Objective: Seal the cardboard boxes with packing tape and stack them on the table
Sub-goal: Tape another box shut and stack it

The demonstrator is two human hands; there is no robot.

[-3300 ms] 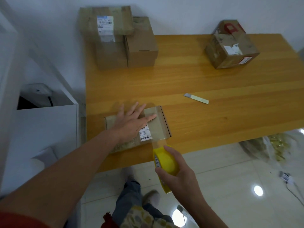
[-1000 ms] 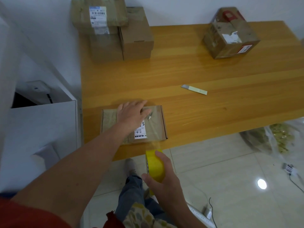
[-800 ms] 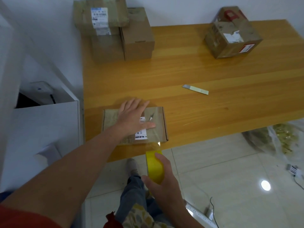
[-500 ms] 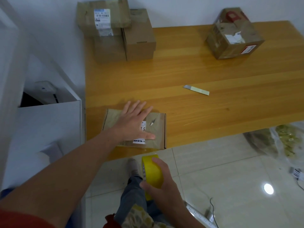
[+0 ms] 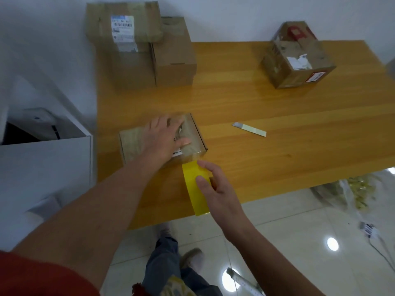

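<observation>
1. Table (image 5: pixel 277 103): orange-yellow wood-grain top, smooth, rectangular. All positions below are referenced to the flat box.
2. Stacked boxes (image 5: pixel 136 50): brown cardboard, on the table beyond the flat box, against the wall. The top one carries a white label with a barcode; the print is too blurred to read.
3. Cube box (image 5: pixel 297 58): worn cardboard, well beyond and to the right of the flat box. It bears a torn white label, a red-and-white sticker and red print, none of it legible.
4. Flat box (image 5: pixel 132 144): low cardboard mailer on the table near its front left edge. Its white label is partly covered and unreadable.
5. Left hand (image 5: pixel 162 139): grip wide, fingers spread flat, pressing the lid as it did 0.5 s ago.
6. Right hand (image 5: pixel 215 189): grip closed around the tape roll (image 5: pixel 195 189), thumb on its outer face.
7. Tape roll: glossy yellow ring. Half a second ago it hung below the table edge; it now stands over the table, just beside the flat box's near right corner. A clear tape strip (image 5: pixel 192 153) joins the two.
8. Cutter blade (image 5: pixel 249 129): thin pale strip lying to the right of the flat box.
</observation>
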